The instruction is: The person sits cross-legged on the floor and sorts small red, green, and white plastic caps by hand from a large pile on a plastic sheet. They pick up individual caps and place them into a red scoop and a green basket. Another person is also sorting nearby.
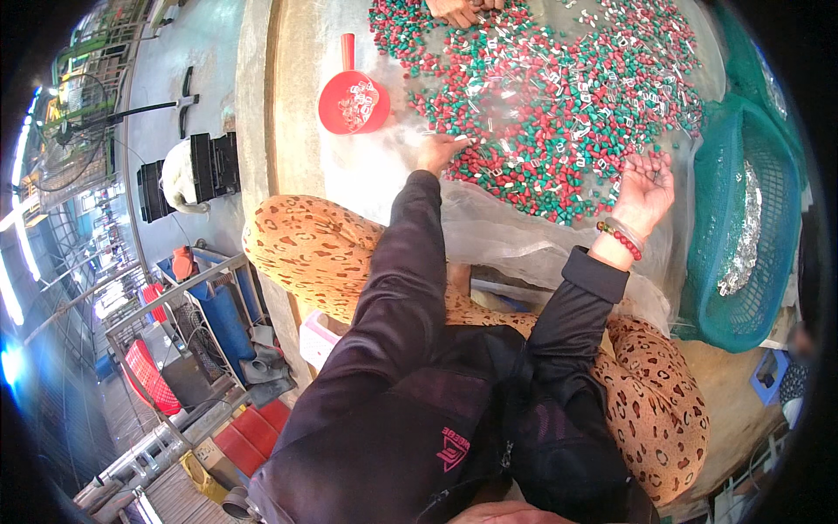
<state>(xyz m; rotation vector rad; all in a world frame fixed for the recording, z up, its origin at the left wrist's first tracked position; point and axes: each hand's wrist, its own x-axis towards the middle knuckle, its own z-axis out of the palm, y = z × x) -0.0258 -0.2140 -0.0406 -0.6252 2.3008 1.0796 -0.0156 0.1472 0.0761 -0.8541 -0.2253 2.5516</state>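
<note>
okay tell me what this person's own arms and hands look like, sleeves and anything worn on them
Both arms are covered by long, dark, slightly shiny black sleeves reaching the wrists. The left hand is bare, with no glove or jewellery visible. The right hand is also ungloved, and its wrist carries a bead bracelet of red beads with some green ones, just above the sleeve cuff.

A heap of small pieces (pixel 559 96) is spread over a plastic sheet (pixel 489 231) on the table (pixel 301 105). A scoop (pixel 353 100) is set left of the heap. A mesh basket (pixel 742 227) is placed to its right, with a foil-like strip (pixel 744 236) laid in it. The left hand (pixel 439 150) is rested at the heap's near-left edge, the right hand (pixel 644 188) at its near-right edge. Another person's hand (pixel 456 10) is seen at the far side.
</note>
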